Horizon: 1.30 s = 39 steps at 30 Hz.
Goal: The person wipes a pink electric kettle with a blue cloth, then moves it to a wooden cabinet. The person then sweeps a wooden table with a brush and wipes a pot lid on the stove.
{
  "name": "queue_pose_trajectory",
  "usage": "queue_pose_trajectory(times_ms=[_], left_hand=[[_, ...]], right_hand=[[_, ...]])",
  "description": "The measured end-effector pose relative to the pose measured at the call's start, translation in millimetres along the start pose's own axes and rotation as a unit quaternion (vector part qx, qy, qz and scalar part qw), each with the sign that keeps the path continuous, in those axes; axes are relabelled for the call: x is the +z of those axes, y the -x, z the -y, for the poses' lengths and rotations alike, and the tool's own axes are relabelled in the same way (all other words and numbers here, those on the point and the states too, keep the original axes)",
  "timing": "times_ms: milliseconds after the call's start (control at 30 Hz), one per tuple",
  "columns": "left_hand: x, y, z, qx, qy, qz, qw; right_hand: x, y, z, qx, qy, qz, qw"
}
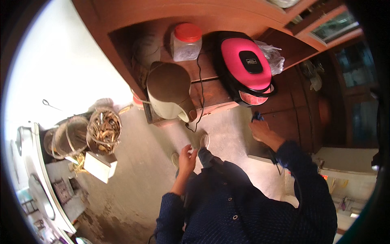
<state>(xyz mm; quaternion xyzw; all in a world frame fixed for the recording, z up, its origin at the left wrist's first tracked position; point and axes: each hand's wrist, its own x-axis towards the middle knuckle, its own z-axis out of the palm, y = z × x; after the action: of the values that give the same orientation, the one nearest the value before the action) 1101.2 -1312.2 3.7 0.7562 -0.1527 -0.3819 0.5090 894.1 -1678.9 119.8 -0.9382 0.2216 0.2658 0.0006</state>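
My right hand (263, 131) is closed around a small dark blue bunched cloth (257, 116) in front of the cabinet, just below the pink and black sandwich maker (239, 61). Lower and to the left, my left hand (187, 161) hangs over the floor with its fingers loosely bent and apart, holding nothing. On the wooden shelf, a cream and brown electric kettle (168, 83) stands near the left edge. Between the two appliances, a black cord (201, 91) runs down over the shelf's front edge. A clear jar with a red lid (187, 42) is behind the kettle.
A crumpled plastic bag (273, 57) lies beside the sandwich maker. To the left are a basket of wood pieces (105, 128), another basket (70, 138) and a white box (97, 166) on the floor. Dark cabinet doors (288, 118) stand at the right.
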Motion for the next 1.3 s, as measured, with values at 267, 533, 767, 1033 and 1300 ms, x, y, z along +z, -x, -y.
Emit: queue_pose_trajectory(times_ms=[267, 533, 767, 1033, 1300], left_hand=[[105, -166, 12, 0.125, -0.127, -0.027, 0.984], [103, -110, -91, 0.164, -0.032, -0.018, 0.986], [88, -71, -188, 0.219, -0.012, -0.064, 0.974], [96, -62, -203, 0.157, -0.058, -0.127, 0.978], [72, -69, -189, 0.159, -0.027, -0.132, 0.978]], right_hand=[[56, 134, 27, 0.003, -0.961, -0.034, 0.275], [-10, 8, 52, 0.068, -0.992, -0.083, 0.065], [-70, -124, 111, -0.042, -0.924, -0.055, 0.375], [-96, -217, 106, 0.053, -0.9, -0.045, 0.43], [-139, -386, 72, 0.149, -0.836, -0.065, 0.525]])
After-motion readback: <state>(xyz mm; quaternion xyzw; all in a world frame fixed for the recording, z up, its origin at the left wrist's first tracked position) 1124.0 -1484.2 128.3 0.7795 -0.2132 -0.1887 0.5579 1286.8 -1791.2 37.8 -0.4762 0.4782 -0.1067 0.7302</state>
